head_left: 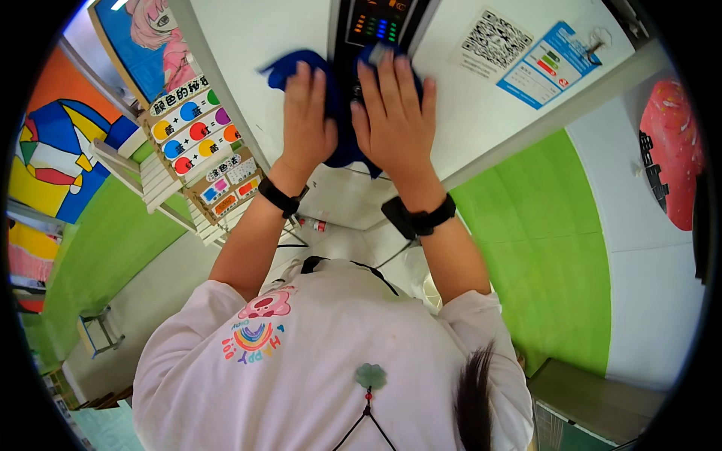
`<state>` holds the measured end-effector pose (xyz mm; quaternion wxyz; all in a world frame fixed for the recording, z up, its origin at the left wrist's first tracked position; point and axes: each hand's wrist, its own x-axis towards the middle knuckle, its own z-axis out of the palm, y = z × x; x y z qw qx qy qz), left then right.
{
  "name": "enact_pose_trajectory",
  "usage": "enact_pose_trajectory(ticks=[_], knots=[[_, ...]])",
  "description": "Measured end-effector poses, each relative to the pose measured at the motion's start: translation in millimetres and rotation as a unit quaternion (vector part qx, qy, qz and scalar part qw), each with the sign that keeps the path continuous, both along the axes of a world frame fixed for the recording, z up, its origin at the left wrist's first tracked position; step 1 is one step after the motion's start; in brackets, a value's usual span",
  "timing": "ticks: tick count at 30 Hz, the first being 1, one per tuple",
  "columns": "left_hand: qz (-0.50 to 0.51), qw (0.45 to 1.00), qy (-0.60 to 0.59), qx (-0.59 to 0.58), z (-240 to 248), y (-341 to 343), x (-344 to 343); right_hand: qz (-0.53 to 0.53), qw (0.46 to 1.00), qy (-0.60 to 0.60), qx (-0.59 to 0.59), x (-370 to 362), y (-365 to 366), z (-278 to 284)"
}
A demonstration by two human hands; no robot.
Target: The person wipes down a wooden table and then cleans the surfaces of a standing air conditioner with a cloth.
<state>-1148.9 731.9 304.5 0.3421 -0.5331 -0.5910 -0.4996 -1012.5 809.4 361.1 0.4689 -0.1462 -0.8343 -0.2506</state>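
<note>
A bunched dark blue cloth (341, 124) lies against the front of a white upright appliance (259, 45). My left hand (307, 116) rests flat on the cloth's left part, its fingers stretched toward the top. Beside it, my right hand (395, 120) presses on the right part with fingers extended and slightly apart. Just beyond my right fingertips is a black control panel (382, 22) with lit orange, green and blue marks. Part of the cloth is hidden under both hands. Each wrist wears a black band.
On the appliance's right side are a black-and-white code sticker (496, 41) and a blue label (547, 66). To the left, a white slatted chair (162, 180) stands by a colour-mixing board (197, 131). A bottle (312, 224) lies on the floor below my left wrist.
</note>
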Motion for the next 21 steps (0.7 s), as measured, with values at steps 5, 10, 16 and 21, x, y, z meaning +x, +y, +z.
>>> enact_pose_trajectory(ticks=[5, 10, 16, 21], knots=[[-0.034, 0.986, 0.094, -0.137, -64.2, -14.6, -7.7, -0.035, 0.997, -0.052, -0.048, 27.9, -2.7, -78.1], [-0.055, 0.99, 0.106, -0.069, 9.4, -10.8, -13.9, -0.078, 0.993, -0.051, -0.067, 21.8, -9.9, -47.4], [-0.074, 0.976, 0.205, -0.01, 51.8, 1.0, -26.2, -0.076, 0.994, 0.072, -0.016, -0.9, -2.5, -13.0], [-0.017, 0.978, 0.178, -0.105, -6.0, -13.6, -19.9, -0.043, 0.997, -0.004, -0.068, 7.0, -8.7, -84.0]])
